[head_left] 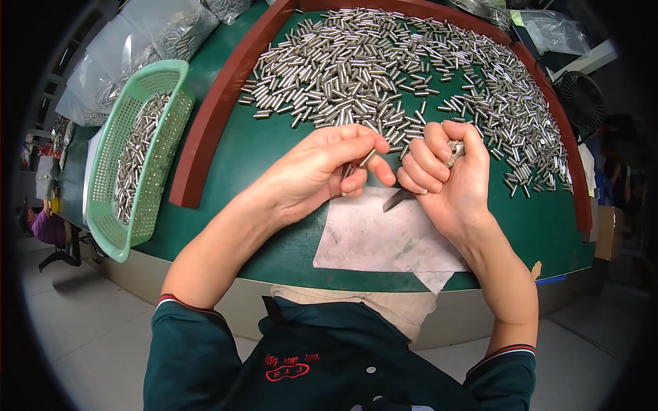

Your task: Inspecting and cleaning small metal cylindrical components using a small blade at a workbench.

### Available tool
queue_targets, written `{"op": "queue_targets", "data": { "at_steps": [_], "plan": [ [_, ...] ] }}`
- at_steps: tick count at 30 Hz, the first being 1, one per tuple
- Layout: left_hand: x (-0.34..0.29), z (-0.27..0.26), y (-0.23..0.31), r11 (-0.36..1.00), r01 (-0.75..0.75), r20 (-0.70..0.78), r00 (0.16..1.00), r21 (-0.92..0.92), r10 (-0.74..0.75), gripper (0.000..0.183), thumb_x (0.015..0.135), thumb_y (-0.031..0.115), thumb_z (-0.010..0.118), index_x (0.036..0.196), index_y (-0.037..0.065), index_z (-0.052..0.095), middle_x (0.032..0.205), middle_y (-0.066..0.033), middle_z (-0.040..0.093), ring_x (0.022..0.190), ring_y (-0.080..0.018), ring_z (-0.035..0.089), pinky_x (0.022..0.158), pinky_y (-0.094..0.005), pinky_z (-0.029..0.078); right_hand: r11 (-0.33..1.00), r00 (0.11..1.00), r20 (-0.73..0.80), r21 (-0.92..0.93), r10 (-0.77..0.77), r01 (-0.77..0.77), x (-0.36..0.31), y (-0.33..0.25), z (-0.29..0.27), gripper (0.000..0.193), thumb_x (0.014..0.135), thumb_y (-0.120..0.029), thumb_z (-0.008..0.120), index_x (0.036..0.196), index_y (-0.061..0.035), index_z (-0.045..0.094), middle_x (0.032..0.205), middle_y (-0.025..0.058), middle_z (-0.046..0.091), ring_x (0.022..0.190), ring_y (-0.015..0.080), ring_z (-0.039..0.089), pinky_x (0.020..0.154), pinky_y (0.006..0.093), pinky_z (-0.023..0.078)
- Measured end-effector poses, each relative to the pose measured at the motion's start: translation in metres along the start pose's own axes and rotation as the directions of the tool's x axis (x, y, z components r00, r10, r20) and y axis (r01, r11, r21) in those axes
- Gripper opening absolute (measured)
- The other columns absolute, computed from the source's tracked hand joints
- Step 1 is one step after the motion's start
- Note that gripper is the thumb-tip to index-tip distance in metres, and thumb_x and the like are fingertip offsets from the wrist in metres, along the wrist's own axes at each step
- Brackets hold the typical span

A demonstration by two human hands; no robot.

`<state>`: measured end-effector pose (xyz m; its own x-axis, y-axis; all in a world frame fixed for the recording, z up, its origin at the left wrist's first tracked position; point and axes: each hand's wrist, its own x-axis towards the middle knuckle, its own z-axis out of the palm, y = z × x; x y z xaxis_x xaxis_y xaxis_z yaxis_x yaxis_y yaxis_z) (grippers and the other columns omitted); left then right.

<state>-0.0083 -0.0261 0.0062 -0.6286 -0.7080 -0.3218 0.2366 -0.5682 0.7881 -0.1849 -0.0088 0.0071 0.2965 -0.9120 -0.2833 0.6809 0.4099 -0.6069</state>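
Note:
My left hand (325, 161) is closed, with a short shiny metal pin (369, 158) pinched at the fingertips. More metal seems to show beneath its curled fingers, partly hidden. Close beside it, my right hand (449, 175) makes a fist round a knife (397, 199). Its dark pointed blade sticks out below the fist toward the left, and a pale handle end shows by the thumb. Under both hands lies a smudged whitish cloth (370, 236) on the green tabletop (281, 257). A large spread of loose metal pins (349, 75) covers the table just beyond my hands.
Dark red rails (212, 130) border the pins at left, back and right. A pale green basket (103, 212) with more pins stands at the left. Behind it are clear plastic bags (130, 55) of pins. A black fan (580, 99) is at the far right.

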Motion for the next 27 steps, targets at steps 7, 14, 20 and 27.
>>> {"op": "queue_targets", "data": {
  "at_steps": [7,14,20,27],
  "plan": [
    [0.005,-0.004,-0.008,0.756,-0.286,-0.057,0.918,0.588,0.392,0.017,0.085,0.019,0.055,0.076,0.004,0.052,0.059,0.0064,0.04,0.05,-0.0023,0.033,0.045,-0.0188,0.026,1.0,1.0,0.013,0.005,0.002,-0.002,0.001,0.001,0.0,0.032,0.082,-0.028,0.031,0.054,-0.0127,0.028,0.042,-0.0026,0.024,0.037,0.0088,0.019,0.04,0.0248,0.019],
    [0.009,-0.003,-0.018,-0.006,-0.242,0.191,0.752,0.97,0.63,0.016,0.069,0.01,0.066,0.082,0.006,0.057,0.047,-0.0047,0.039,0.041,-0.0179,0.042,0.04,-0.03,0.034,1.0,1.0,0.007,0.013,0.004,-0.004,-0.001,0.0,0.001,0.032,0.082,-0.027,0.032,0.054,-0.0126,0.028,0.042,-0.0025,0.024,0.037,0.0089,0.019,0.04,0.025,0.019],
    [0.02,-0.003,-0.023,-0.09,-0.271,0.271,0.765,0.958,0.584,0.015,0.071,0.012,0.063,0.083,0.006,0.057,0.054,-0.0098,0.052,0.048,-0.0253,0.053,0.045,-0.0346,0.04,1.0,1.0,0.001,0.008,0.007,-0.007,0.001,0.001,0.0,0.032,0.082,-0.027,0.032,0.054,-0.0126,0.028,0.042,-0.0025,0.024,0.037,0.0091,0.019,0.04,0.0249,0.019],
    [0.023,-0.001,-0.021,-0.163,-0.247,0.296,0.784,0.955,0.546,0.013,0.073,0.012,0.061,0.082,0.004,0.058,0.056,-0.0118,0.053,0.048,-0.0254,0.053,0.046,-0.0334,0.041,1.0,1.0,-0.027,0.003,-0.008,0.008,0.0,0.001,0.005,0.033,0.084,-0.024,0.03,0.052,-0.0137,0.027,0.042,-0.0034,0.024,0.036,0.0084,0.018,0.038,0.0242,0.019]
  ]
}}
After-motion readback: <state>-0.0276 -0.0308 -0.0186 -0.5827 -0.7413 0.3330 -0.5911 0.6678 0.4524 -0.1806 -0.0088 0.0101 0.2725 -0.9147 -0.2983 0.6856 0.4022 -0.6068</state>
